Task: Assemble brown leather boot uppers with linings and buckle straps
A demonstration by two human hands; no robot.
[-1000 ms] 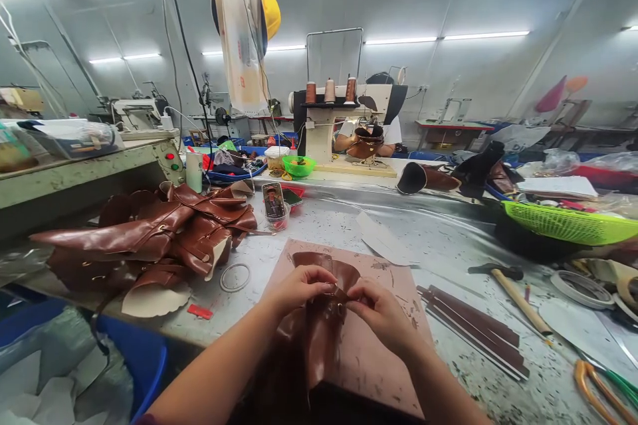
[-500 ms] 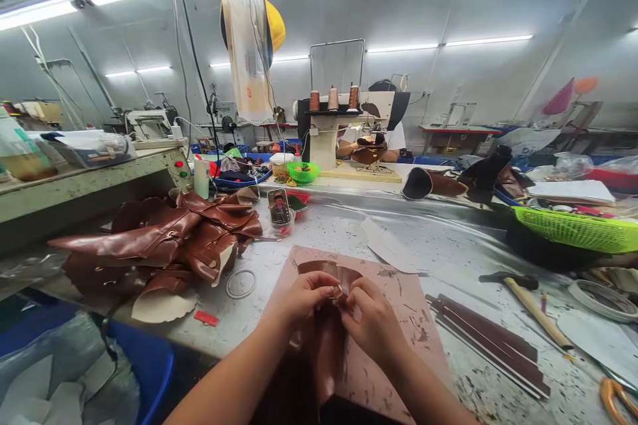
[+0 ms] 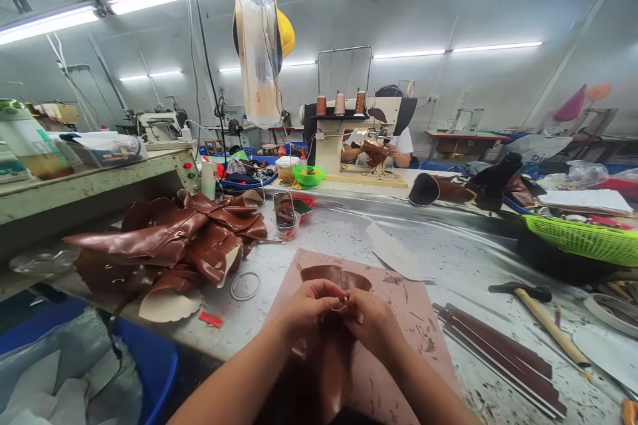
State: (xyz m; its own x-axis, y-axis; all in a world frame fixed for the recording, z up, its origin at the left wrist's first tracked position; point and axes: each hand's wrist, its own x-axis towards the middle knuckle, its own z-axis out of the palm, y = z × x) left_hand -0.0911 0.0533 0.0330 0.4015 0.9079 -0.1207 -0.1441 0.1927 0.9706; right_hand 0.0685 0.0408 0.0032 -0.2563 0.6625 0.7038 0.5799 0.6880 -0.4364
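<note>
A brown leather boot shaft (image 3: 333, 365) lies across the pinkish-brown board, its curved top edge beyond my hands. My left hand (image 3: 314, 305) is closed, thumb and finger pinching a small gold-coloured metal buckle (image 3: 343, 304). Right beside it, my right hand (image 3: 371, 319) is closed too, its fingertips pressed together at the buckle's other side on what looks like a narrow leather strap. The fingers cover most of the strap and part of the buckle.
Brown leather boot uppers (image 3: 174, 239) are heaped at the left. A phone (image 3: 284, 210) leans upright behind the board (image 3: 399, 299). To the right lie dark strips (image 3: 498, 352), a hammer (image 3: 551, 325) and a green basket (image 3: 583, 239). Someone works at a sewing machine (image 3: 329, 146) opposite.
My right hand has come in closer to my left, so their fingertips now meet at the buckle. The view has shifted slightly left and up. Across the bench, the other person's hands and work have moved.
</note>
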